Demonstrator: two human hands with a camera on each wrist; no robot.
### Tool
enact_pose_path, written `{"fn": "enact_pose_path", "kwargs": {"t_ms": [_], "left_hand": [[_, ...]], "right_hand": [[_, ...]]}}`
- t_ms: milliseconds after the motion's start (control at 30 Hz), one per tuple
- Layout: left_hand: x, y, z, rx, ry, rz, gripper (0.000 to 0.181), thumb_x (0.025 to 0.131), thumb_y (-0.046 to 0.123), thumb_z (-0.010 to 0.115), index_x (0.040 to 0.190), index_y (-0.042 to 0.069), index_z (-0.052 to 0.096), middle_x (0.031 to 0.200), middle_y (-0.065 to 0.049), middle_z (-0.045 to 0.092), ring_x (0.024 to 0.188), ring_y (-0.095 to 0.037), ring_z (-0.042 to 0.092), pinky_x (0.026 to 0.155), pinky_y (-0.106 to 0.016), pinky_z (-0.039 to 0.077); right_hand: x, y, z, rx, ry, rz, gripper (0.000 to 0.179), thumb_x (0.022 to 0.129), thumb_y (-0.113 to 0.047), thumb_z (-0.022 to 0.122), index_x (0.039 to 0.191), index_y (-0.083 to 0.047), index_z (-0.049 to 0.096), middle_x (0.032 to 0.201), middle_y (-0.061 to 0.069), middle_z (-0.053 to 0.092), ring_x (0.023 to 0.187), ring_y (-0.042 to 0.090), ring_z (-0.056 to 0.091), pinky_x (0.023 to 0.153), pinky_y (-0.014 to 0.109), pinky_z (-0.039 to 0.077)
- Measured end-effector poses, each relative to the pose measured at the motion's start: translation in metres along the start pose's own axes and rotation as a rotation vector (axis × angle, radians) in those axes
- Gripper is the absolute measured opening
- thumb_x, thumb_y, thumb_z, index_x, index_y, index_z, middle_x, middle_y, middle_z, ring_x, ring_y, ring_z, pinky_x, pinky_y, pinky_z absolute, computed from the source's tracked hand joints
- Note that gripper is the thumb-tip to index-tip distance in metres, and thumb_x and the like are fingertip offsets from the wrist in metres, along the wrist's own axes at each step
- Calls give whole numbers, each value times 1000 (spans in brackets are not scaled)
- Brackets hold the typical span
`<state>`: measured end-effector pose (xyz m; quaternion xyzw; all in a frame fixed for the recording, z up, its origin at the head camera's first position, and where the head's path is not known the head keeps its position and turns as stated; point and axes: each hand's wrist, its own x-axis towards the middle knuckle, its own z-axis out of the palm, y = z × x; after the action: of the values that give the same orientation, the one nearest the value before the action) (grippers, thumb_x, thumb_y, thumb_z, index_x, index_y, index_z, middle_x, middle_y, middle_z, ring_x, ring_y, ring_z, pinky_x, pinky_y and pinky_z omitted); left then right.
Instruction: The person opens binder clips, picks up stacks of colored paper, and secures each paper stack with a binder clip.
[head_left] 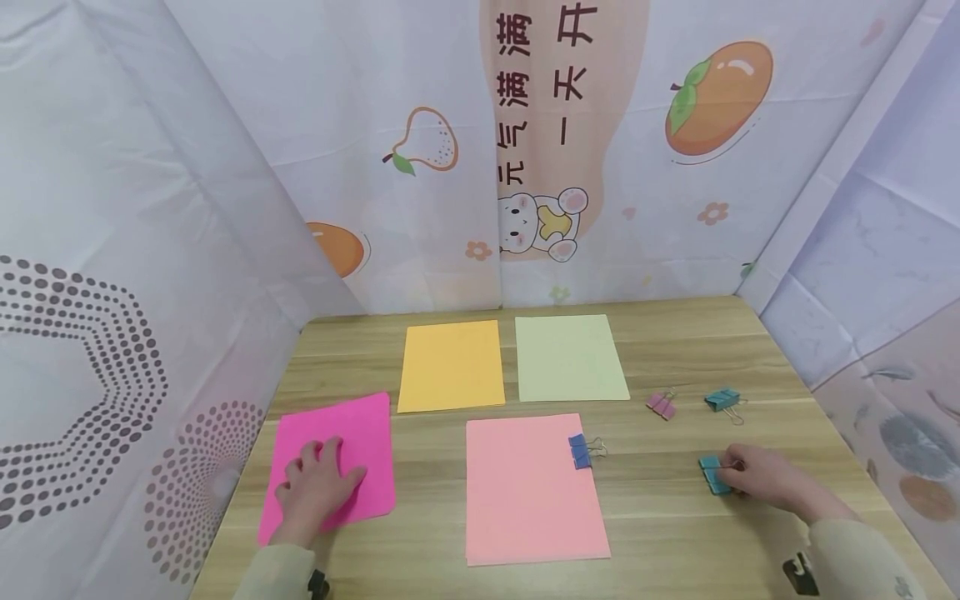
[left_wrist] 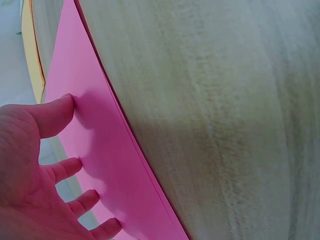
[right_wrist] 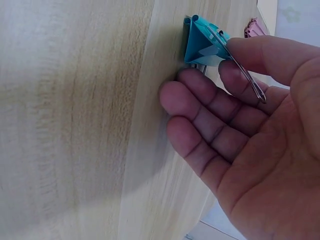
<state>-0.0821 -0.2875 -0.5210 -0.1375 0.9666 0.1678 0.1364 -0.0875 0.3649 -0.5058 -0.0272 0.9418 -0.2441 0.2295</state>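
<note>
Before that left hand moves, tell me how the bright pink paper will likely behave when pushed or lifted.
Pushed, the bright pink paper should slide, since it lies flat on the table. Lifted by one side, it would probably bend, being broad and thin. The doubled edge suggests layers that may shift under the left hand.

The person's left hand (head_left: 315, 487) is near the left edge of the worktop (head_left: 420, 542), palm down, its fingers spread and a bit bent, thumb out to the side. The right hand (head_left: 757, 477) is near the right edge, thumb and pointing finger pinching, other fingers softly curled. Both arms (head_left: 855, 557) reach in from the near side.
</note>
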Motion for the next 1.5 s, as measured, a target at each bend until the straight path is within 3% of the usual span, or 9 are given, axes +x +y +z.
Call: {"fn": "enact_pose_path", "kwargs": {"t_ms": [433, 1500], "left_hand": [[3, -4, 3, 0, 2, 2, 85, 95, 55, 62, 155, 5, 30, 153, -35, 18, 135, -66, 20, 97, -85, 26], [2, -3, 4, 4, 2, -4, 85, 95, 56, 61, 157, 6, 28, 153, -34, 18, 136, -65, 20, 97, -84, 26]], "right_hand": [[3, -1, 2, 49, 11, 0, 12, 96, -17, 61, 94, -6, 61, 81, 0, 60, 75, 16, 56, 62, 29, 47], [3, -15, 5, 115, 90, -66, 16, 102, -19, 59, 90, -9, 61, 74, 1, 59, 67, 14, 54, 57, 25, 45]]}}
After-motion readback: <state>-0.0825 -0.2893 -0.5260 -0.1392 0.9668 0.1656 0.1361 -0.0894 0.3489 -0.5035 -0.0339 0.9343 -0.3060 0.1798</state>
